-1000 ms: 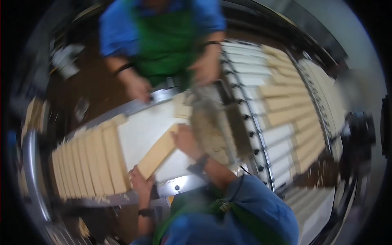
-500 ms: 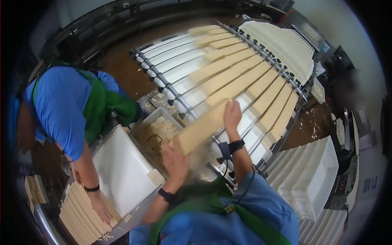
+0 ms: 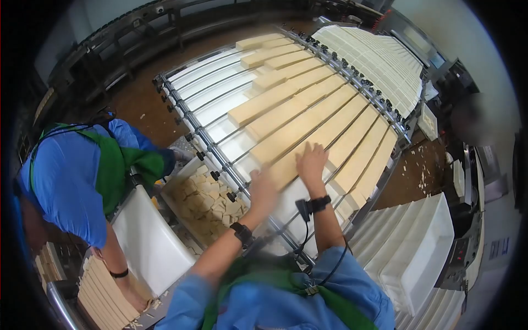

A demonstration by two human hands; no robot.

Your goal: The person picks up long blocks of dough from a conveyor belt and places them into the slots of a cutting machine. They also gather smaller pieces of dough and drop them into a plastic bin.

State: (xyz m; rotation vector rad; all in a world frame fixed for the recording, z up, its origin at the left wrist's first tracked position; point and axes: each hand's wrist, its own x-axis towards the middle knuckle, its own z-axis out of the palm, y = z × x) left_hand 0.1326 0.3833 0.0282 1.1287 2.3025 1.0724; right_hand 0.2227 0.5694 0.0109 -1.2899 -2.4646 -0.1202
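A long pale-yellow block [image 3: 289,169] lies in a lane of the white slatted table, level with similar blocks [image 3: 286,140] beside it. My right hand [image 3: 312,164] rests on it with fingers stretched and spread. At the block's near end is my left hand [image 3: 264,191], smeared by motion, so its grip on the block cannot be made out. Thin dark dividers [image 3: 236,132] separate the lanes.
Left of the table stands a bin [image 3: 179,212] of broken pale pieces [image 3: 206,195]. A co-worker in blue and green [image 3: 71,170] reaches over sliced strips [image 3: 102,291] beside a white board [image 3: 148,242]. Stacked white trays [image 3: 412,247] stand at right.
The block held up between both hands has been lowered into a lane. My right hand has loosened its grip and lies over it; my left hand has moved up and right.
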